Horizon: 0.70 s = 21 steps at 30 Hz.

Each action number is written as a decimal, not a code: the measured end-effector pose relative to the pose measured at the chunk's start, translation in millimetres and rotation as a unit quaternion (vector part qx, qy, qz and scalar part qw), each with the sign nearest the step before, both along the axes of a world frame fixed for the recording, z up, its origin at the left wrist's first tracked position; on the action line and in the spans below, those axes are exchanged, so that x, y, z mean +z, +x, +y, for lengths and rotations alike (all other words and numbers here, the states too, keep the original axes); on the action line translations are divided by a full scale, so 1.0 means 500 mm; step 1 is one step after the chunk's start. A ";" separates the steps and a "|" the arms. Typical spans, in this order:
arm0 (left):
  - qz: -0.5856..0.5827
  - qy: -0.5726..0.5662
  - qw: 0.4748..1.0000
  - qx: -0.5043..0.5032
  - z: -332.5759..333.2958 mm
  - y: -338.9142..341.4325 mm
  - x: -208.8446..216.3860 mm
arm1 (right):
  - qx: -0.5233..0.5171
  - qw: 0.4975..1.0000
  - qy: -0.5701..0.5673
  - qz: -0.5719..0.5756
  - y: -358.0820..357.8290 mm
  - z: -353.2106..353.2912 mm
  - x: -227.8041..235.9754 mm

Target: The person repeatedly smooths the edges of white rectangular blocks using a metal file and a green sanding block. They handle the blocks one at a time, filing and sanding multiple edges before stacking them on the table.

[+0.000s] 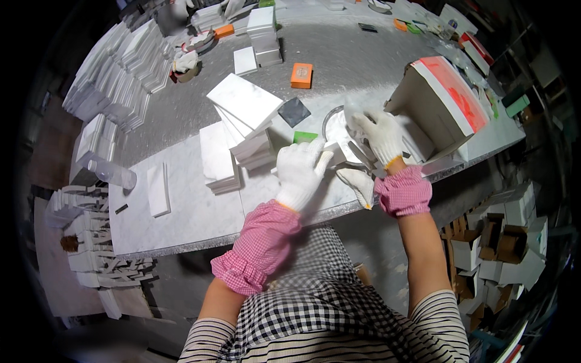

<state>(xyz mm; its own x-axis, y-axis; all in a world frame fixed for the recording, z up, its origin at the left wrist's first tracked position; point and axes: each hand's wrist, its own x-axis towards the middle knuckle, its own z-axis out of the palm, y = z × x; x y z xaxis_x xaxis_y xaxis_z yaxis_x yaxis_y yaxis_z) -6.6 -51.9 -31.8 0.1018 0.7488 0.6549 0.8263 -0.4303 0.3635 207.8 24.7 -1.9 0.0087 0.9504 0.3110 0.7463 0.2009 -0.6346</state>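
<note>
My left hand (301,172), in a white knit glove, is closed on a small white tile (333,152) that shows beyond its fingertips. My right hand (381,136), gloved the same way, reaches over a round bowl (327,123) with white stuff inside. Its fingers are curled around something that I cannot make out; a thin grey blade-like strip (362,155) shows below them. A crumpled white cloth or glove (358,185) lies at the table edge between my wrists. Left of my left hand, white tiles (245,106) rise in a fanned stack.
An open cardboard box (417,112) lies on its side at right. Ahead are a green pad (304,137), a dark square pad (295,112) and an orange box (301,75). A clear bottle (112,173) and a lone tile (158,189) lie left. Tile stacks (112,75) stand far left.
</note>
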 end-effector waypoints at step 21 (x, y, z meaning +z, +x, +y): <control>-0.312 -0.356 0.879 -0.059 -0.004 0.012 0.099 | 0.023 0.963 -0.020 -0.266 0.032 -0.133 -0.009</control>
<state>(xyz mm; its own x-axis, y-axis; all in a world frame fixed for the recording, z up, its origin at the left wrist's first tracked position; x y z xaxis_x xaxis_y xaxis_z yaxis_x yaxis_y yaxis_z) -0.7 -53.9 17.8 -0.0059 0.9998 -0.0198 0.3341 0.0207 0.9423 223.9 -41.8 -6.5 -0.1844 0.9575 0.2220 0.9591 0.2247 -0.1724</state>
